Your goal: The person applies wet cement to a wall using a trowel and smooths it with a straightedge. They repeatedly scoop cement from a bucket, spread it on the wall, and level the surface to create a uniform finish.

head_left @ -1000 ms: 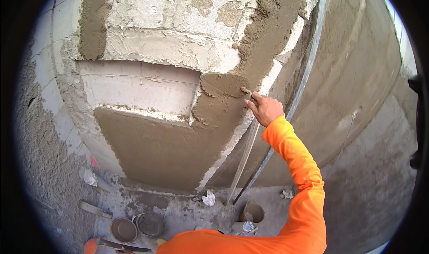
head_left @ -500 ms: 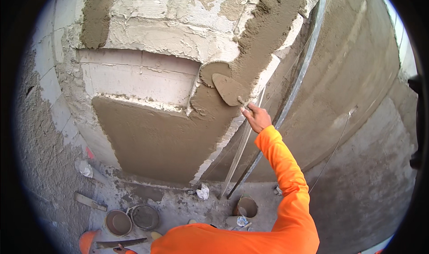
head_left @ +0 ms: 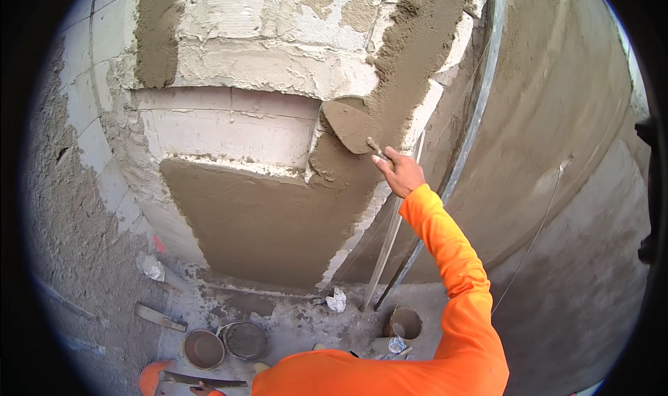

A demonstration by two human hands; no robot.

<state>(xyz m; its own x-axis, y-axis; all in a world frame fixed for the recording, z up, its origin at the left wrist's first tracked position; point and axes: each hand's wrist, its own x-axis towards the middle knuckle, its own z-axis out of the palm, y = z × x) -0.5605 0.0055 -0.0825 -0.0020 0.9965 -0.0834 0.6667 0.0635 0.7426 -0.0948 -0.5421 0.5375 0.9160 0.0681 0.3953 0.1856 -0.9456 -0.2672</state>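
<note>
My right hand point(head_left: 402, 173) is closed round the handle of a mortar-smeared pointing trowel point(head_left: 348, 127). The broad blade lies against wet brown mortar point(head_left: 400, 93) beside the right edge of a rectangular recess point(head_left: 233, 135) in the wall, its tip toward the upper left. Little of my left hand point(head_left: 202, 389) shows at the lower edge; its fingers appear closed on a long dark board point(head_left: 202, 380) seen almost edge-on. A smooth mortar coat point(head_left: 271, 222) covers the wall below the recess.
A metal straightedge point(head_left: 473, 111) and a pale batten point(head_left: 390, 246) lean right of the fresh mortar. Below are a bucket point(head_left: 204, 349), a mortar-filled bucket point(head_left: 246, 339), another bucket point(head_left: 403, 322), and an orange container point(head_left: 150, 378). A cord point(head_left: 532, 239) hangs at right.
The trowel blade has moved up slightly along the recess edge, over the mortar patch at its upper right corner. The whole view has shifted a little.
</note>
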